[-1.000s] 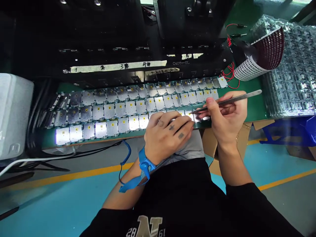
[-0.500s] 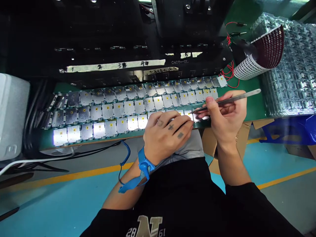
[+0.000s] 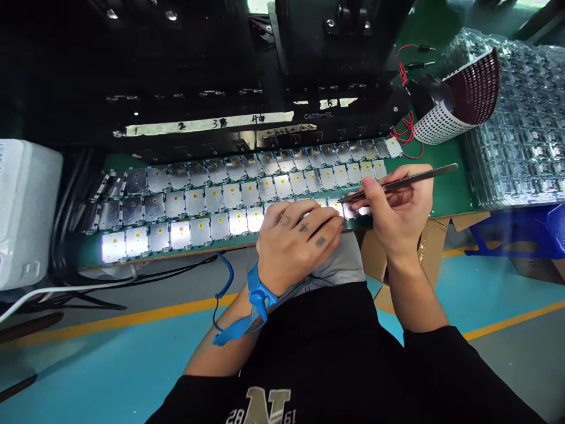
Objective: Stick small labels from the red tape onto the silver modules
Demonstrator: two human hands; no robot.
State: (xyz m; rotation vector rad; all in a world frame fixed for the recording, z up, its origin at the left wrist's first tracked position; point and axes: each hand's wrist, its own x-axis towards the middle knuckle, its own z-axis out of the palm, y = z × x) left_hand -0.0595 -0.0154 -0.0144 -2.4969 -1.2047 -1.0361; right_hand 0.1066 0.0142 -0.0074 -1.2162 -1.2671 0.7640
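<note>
Three rows of small silvery boards (image 3: pixel 195 201), each with a yellow mark, lie on the green bench top. My left hand (image 3: pixel 298 241) rests palm down over the front row, fingers bent and close together; whatever is under the fingertips is hidden. A blue strap circles that wrist. In my right hand (image 3: pixel 399 206) are metal tweezers (image 3: pixel 435 172), pinched between thumb and fingers. The tweezers' tips reach a front-row board (image 3: pixel 336 206), just right of my left fingertips.
A black machine (image 3: pixel 198 70) with numbered tape stands behind the rows. Stacked clear trays (image 3: pixel 525 129) and a perforated white sheet (image 3: pixel 436 125) are at the right, near red wires (image 3: pixel 408 132). A white box (image 3: pixel 26 212) stands at far left.
The view has shifted slightly. My right hand and the tweezers have moved a little left; my left hand has hardly moved.
</note>
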